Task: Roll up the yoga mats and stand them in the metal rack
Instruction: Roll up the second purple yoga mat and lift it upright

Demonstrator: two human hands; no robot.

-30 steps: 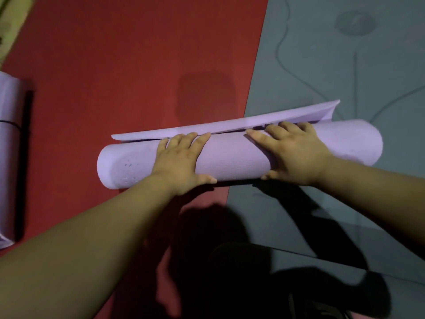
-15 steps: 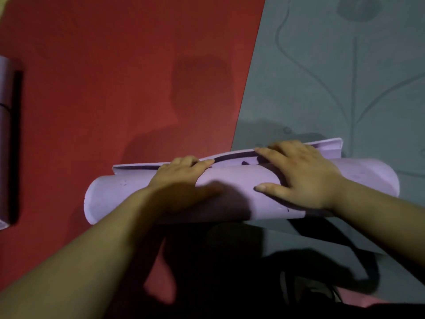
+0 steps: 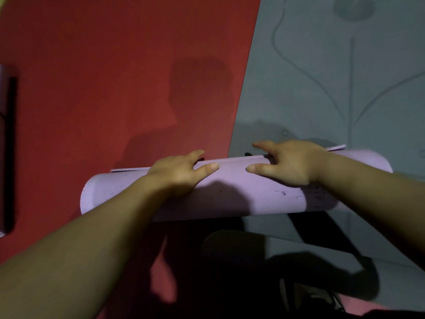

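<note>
A red mat (image 3: 115,88) covers the left of the floor and a grey mat (image 3: 322,77) with a line pattern the right. Across their seam, near the person, lies a rolled purple mat (image 3: 230,194), its loose edge along the far side. The left hand (image 3: 179,171) and right hand (image 3: 289,162) press flat on top, fingers spread, thumbs pointing toward each other.
</note>
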